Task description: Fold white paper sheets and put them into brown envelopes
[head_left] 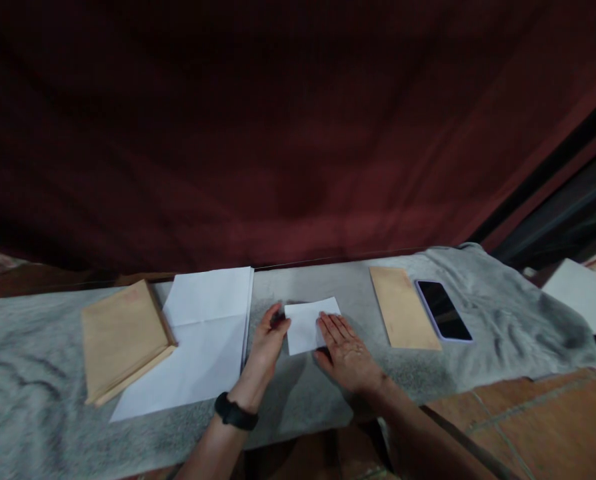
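A small folded white paper (307,321) lies on the grey cloth (38,373) in the middle. My left hand (267,343), with a black band on the wrist, pinches the paper's left edge with curled fingers. My right hand (345,350) lies flat with fingers stretched out, pressing on the paper's right part.
A stack of white sheets (198,333) lies to the left, with a stack of tan envelopes (121,337) on its left side. To the right lie a single tan envelope (403,307) and a dark phone (444,311). A dark red curtain hangs behind. Another white sheet (581,293) is far right.
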A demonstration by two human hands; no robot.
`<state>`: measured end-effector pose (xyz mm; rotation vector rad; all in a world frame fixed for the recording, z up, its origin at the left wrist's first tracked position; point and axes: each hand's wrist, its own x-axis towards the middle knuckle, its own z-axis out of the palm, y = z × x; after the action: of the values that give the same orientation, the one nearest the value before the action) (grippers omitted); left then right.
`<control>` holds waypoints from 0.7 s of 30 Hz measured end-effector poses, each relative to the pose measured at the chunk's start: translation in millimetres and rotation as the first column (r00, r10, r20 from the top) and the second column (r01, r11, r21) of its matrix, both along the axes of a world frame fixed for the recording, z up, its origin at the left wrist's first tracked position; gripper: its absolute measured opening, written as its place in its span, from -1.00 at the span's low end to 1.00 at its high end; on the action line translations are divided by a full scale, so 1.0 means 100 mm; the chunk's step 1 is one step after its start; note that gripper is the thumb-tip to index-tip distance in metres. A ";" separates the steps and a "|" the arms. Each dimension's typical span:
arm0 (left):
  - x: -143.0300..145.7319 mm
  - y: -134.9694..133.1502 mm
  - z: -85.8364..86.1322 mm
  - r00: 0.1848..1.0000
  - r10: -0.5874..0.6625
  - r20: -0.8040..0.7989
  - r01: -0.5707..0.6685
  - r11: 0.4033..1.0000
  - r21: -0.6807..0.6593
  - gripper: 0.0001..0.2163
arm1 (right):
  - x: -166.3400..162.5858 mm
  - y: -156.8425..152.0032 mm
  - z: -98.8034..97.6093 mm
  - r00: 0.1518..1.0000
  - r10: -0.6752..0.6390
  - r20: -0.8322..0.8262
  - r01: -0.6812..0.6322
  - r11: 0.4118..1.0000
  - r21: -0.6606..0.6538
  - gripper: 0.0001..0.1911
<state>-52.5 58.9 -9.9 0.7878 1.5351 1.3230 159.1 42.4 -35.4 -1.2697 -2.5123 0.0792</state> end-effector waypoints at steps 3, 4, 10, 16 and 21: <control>0.05 -0.03 0.03 0.996 0.027 0.091 -0.026 1.000 -0.012 -0.43 | -0.01 -0.01 0.03 1.000 0.004 -0.005 -0.004 1.000 -0.006 -0.29; 0.06 -0.04 0.04 0.992 0.029 0.120 -0.027 0.999 -0.019 -0.42 | -0.02 -0.02 0.03 1.000 0.005 -0.010 -0.005 1.000 -0.009 -0.29; 0.13 -0.05 0.23 0.895 -0.060 0.442 0.053 0.998 0.028 -0.58 | -0.08 -0.04 0.19 0.979 -0.029 -0.200 0.007 0.994 -0.109 -0.39; 0.20 -0.09 0.37 0.828 -0.157 0.538 0.153 0.987 0.051 -0.57 | 0.00 0.10 0.50 0.469 -0.422 -0.776 -0.084 0.853 -0.515 -0.51; 0.29 -0.18 0.27 0.836 -0.265 0.481 0.261 0.962 0.077 -0.43 | -0.05 0.14 0.57 0.000 -0.686 -0.728 -0.404 0.666 -0.627 -0.48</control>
<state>-23.2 41.0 17.0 0.5838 0.9797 1.2048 154.5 56.1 21.3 -0.9783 -0.8128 1.5488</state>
